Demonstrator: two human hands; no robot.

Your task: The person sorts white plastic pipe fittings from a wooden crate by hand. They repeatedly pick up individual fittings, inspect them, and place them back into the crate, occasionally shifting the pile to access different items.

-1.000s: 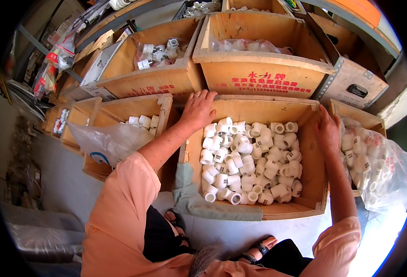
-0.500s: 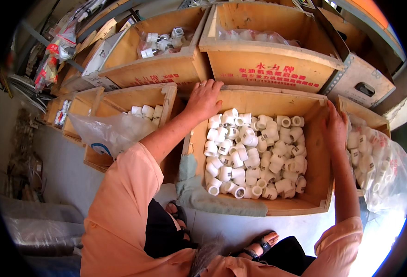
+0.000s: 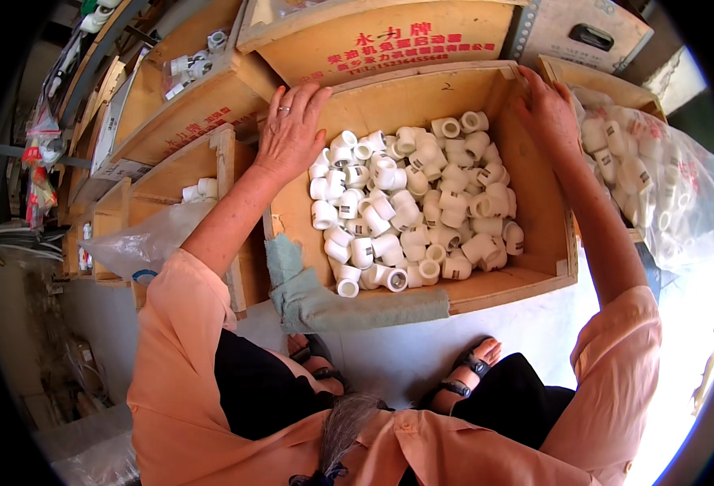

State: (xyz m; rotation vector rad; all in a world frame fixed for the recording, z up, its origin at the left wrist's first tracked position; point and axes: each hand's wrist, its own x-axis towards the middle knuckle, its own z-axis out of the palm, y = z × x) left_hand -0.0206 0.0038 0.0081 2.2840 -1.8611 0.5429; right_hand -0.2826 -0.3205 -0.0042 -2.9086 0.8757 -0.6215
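Observation:
A wooden box [image 3: 542, 243] full of white plastic elbow pipe fittings [image 3: 406, 194] is in front of me. My left hand [image 3: 290, 134] lies over its far left corner, with the fingers bent across the rim. On the opposite side, my right hand [image 3: 547, 113] grips the far right corner, its fingertips partly out of sight behind the wall. Grey-green cloth [image 3: 333, 308] covers the box's near left corner and part of its front edge. Neither hand touches the fittings.
Wooden boxes with red print [image 3: 397, 49] stand behind. At left, a smaller wooden box [image 3: 226, 174] has a clear plastic bag [image 3: 142, 243] over it. A bag of white fittings [image 3: 645, 178] bulges from a box at right. My sandalled feet [image 3: 474, 364] are below.
The view has shifted and turned, so the box and its surroundings appear higher and farther left. Both hands remain on its far corners.

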